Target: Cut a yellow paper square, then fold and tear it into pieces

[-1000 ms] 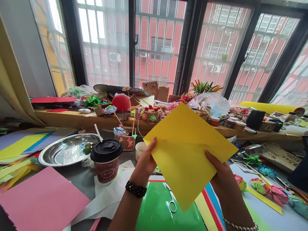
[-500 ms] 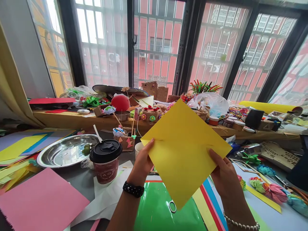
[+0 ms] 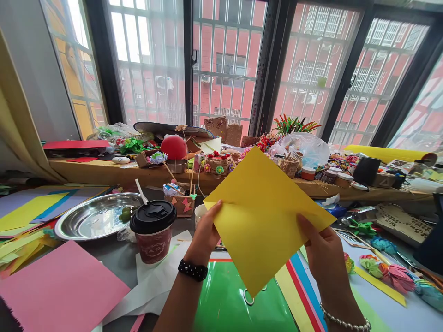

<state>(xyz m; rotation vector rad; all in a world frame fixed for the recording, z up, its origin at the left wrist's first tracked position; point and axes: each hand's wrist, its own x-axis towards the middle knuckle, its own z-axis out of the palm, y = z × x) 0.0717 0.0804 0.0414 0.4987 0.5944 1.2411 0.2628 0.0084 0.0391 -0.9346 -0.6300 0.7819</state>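
Observation:
A square sheet of yellow paper (image 3: pixel 259 216) is held up in front of me, turned so that one corner points up and one down. My left hand (image 3: pixel 205 230) pinches it near the left corner, thumb on the near face. On the other side my right hand (image 3: pixel 320 242) grips it near the right corner, its fingers mostly behind the sheet. Below lies a glossy green sheet (image 3: pixel 224 299), with the handle rings of what look like scissors (image 3: pixel 248 299) partly hidden by the paper's lower corner.
Left of my arms stand a lidded paper cup (image 3: pixel 153 235) with a straw and a metal tray (image 3: pixel 90 221). Pink paper (image 3: pixel 65 290) lies front left. Paper flowers (image 3: pixel 391 272) and coloured strips (image 3: pixel 304 290) are at the right. Craft items crowd the windowsill (image 3: pixel 145 175).
The yellow sheet has tilted slightly, its top corner dropping a little and shifting left. Its bottom corner has risen slightly, showing more of the scissor rings. Both hands keep their hold.

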